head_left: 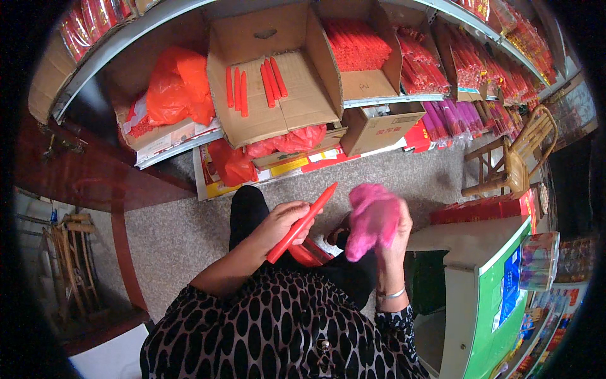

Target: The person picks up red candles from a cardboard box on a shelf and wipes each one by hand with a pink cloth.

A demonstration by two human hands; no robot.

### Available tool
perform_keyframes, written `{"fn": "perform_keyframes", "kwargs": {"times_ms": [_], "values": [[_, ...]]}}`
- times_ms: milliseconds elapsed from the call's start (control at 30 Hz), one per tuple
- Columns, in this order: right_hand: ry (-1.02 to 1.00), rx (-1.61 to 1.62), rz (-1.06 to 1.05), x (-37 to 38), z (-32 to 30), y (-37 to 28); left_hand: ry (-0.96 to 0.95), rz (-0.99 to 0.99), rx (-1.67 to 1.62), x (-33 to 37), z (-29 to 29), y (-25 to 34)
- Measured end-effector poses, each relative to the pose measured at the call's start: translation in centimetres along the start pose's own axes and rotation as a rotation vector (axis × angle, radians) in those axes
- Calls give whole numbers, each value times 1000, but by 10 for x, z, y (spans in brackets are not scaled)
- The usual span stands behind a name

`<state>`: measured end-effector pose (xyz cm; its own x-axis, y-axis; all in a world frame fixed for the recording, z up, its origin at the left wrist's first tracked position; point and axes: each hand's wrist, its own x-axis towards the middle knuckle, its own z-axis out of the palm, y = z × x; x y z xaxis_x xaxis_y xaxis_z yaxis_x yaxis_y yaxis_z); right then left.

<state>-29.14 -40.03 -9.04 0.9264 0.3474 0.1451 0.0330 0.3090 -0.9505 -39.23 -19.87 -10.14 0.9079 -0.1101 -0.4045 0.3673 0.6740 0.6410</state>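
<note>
1. We grasp a red candle (303, 222) in our left hand (287, 221), fingers closed around its middle; the candle slants, its narrow tip pointing up and to the right.
2. We clutch a bunched pink cloth (372, 221) in our right hand (401, 232), and the cloth hides most of the fingers. The cloth and the candle are near each other but apart.
3. We wear a bracelet (392, 294) on the right wrist and a black-and-pale patterned top (278, 328).
4. Beyond our hands, we see an open cardboard box (306, 117) with more red candles (244, 95) lying on its bare cardboard in two small groups.
5. Left of that box we find a bulging red plastic bag (180, 88); to its right stands another box, packed with thin red sticks (356, 47).
6. Farther right, we see purple packs (449, 120) hanging below the shelf edge and a bamboo chair (521, 158) on the speckled floor (170, 246).
7. Nearer to us on the right stands a green-sided cabinet (483, 328).
</note>
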Motion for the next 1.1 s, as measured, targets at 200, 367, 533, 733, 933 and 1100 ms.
{"fn": "perform_keyframes", "kwargs": {"times_ms": [200,367,533,733,933,1100], "values": [[-679,-220,48,-35,29,-1,202,42,36,14,-9,-14],[-286,-250,65,-15,15,18,127,-18,43,7,-12,-21],[315,122,88,22,-29,28,107,-12,-36,11,-17,-16],[214,31,251,-14,-63,106,69,218,81,46,4,50],[242,55,402,-54,-86,173,107,463,252,131,30,145],[319,201,484,-60,-97,188,242,596,508,223,59,236]]}}
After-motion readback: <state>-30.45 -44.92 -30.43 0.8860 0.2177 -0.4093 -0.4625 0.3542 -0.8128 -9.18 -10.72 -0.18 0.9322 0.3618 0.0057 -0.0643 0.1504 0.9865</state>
